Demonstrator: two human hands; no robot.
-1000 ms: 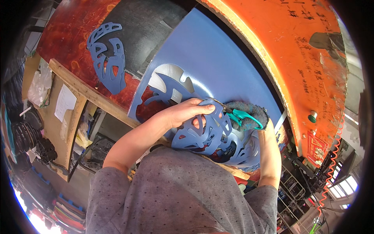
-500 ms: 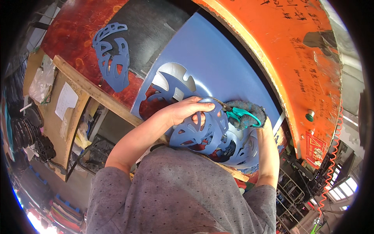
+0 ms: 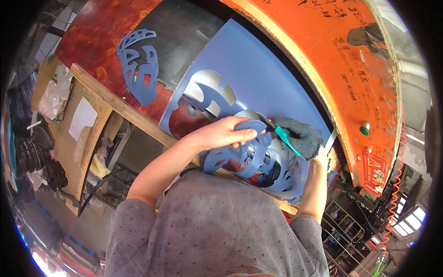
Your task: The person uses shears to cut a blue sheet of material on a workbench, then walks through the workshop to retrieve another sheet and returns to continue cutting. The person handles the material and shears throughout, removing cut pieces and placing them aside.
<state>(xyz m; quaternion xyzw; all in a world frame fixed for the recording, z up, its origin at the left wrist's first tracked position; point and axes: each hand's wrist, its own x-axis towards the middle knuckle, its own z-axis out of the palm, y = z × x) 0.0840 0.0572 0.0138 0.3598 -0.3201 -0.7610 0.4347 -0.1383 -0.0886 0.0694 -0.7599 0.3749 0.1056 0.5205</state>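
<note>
My bare left hand (image 3: 224,134) pinches a blue cut-out piece (image 3: 255,125) between thumb and fingers. The piece has several openings and hangs over the near edge of the table. In my right hand (image 3: 304,134), which wears a dark fuzzy glove, is a pair of scissors (image 3: 287,140) with teal handles. The blades point left toward the held piece; whether they touch it I cannot tell. Beneath both hands lies a large blue sheet (image 3: 244,60) with shaped holes cut through it, its near part a lattice of strips.
Blue openwork cut-outs (image 3: 148,85) lie at the left on the red tabletop (image 3: 99,32), beside a dark sheet (image 3: 180,34). An orange machine beam (image 3: 341,69) spans the far right side. A wooden rail (image 3: 134,117) edges the table. Lower left, a board (image 3: 69,152) carries paper and a plastic bag.
The scissors have turned in my right hand, so their handles show narrow rather than as wide loops. My left hand and the held piece have shifted slightly right and tilted.
</note>
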